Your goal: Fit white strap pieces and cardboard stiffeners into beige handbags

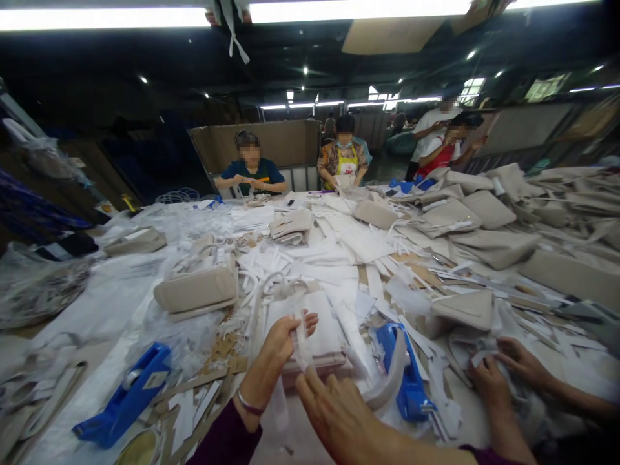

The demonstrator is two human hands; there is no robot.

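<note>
My left hand [277, 349] pinches the upper part of a translucent whitish strip [301, 341] between thumb and fingers. Lower down, the fingers of my right hand [341, 410] are closed on the same strip's near end. Behind and beneath the hands lies a beige handbag [334, 363], mostly covered by a white sheet [322, 316]. A pale looped strap rises at the bag's far side. Just right of my right hand stands a blue tape dispenser [409, 378], with a curved whitish band against it.
Another blue tape dispenser [128, 394] is at the left. Beige bags [196, 294] and paper scraps litter the table; a large bag pile [489, 213] fills the right. A co-worker's hands [504, 371] work close by at right. Several people are across the table.
</note>
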